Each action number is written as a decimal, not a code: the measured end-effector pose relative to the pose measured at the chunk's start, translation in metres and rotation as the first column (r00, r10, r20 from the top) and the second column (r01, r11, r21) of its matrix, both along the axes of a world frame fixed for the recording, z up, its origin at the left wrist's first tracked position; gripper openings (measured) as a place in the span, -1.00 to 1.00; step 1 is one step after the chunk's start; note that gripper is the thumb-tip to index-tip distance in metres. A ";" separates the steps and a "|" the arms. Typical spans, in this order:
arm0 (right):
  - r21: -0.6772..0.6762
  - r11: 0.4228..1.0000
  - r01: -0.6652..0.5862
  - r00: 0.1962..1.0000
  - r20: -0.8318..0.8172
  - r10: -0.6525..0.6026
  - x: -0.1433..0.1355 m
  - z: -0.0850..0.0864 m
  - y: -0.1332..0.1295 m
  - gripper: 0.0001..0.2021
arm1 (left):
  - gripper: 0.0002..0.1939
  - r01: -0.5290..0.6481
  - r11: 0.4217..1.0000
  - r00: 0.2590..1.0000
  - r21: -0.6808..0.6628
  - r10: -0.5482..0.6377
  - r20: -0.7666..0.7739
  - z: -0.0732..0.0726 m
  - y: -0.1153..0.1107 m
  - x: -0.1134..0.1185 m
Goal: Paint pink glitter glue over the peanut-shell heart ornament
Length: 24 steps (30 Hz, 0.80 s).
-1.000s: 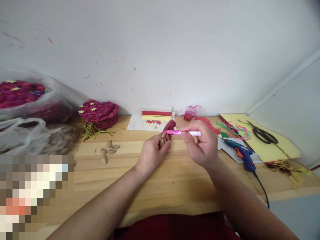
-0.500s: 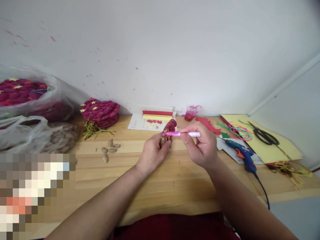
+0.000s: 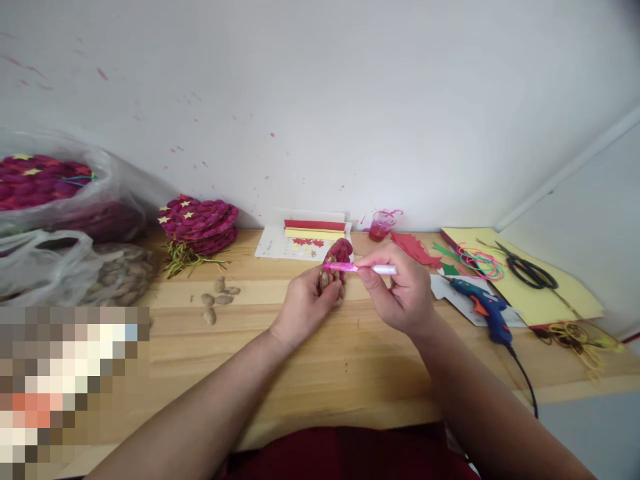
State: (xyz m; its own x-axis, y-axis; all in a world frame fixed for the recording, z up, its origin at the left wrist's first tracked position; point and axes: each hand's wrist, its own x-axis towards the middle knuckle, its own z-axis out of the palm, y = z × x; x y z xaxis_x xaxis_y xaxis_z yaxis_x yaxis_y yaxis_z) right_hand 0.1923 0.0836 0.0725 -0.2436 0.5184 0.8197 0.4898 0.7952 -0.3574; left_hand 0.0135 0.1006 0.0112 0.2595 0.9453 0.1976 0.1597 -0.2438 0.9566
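Over the middle of the wooden table, my left hand (image 3: 305, 303) holds a cluster of peanuts (image 3: 340, 252), painted magenta in its upper part and tan lower down. My fingers hide part of it. A white brush with a pink front part (image 3: 383, 269) is pinched in my right hand (image 3: 403, 293), its pink tip against the cluster's left side. Behind my hands stands a clear cup (image 3: 381, 227) of pink paint, with pink on its rim. Several loose peanuts (image 3: 210, 300) lie to the left.
Decorated magenta stacks (image 3: 200, 223) and plastic bags (image 3: 115, 173) are at the left. A white sheet (image 3: 270, 243) with paper stars lies behind. At right are a blue glue gun (image 3: 483, 303), its cord, black scissors (image 3: 530, 270), yellow paper (image 3: 570, 293) and coloured strings (image 3: 480, 261).
The brush tip has shifted very slightly against the cluster, and my right hand with it. The whole view has moved a little; both grips are the same.
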 end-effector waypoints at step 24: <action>-0.057 0.998 -0.005 1.000 -0.014 0.005 0.004 -0.003 0.004 -0.95 | -0.72 0.129 0.971 0.957 -0.202 -0.069 0.280 0.008 0.001 0.000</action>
State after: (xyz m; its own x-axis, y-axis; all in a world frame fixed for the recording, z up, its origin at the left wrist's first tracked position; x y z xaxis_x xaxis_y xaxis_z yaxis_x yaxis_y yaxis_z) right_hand 0.1968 0.0875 0.0694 -0.2349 0.5633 0.7921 0.4805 0.7757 -0.4092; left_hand 0.0135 0.1011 0.0192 0.3192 0.9453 0.0671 -0.1255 -0.0280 0.9917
